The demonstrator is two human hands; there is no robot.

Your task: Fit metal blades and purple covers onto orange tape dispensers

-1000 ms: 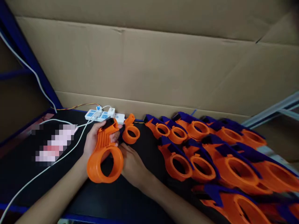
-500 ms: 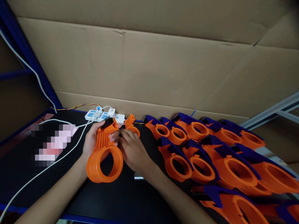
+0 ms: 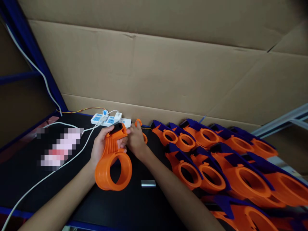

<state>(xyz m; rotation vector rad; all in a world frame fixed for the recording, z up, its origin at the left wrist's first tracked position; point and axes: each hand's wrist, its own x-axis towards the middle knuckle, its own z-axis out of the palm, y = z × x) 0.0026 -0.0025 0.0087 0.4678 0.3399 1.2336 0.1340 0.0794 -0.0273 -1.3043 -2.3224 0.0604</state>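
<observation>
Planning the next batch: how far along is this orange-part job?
Done, apparently: rows of orange parts with blue pieces lie on the right of the table. In hand: the left hand grips a plain orange part by its handle, and the right hand touches the black piece at its top. Left: at least one bare orange part behind the right hand.

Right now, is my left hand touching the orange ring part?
Touching. The head view shows the left hand wrapped around the ribbed handle of the orange ring part.
</observation>
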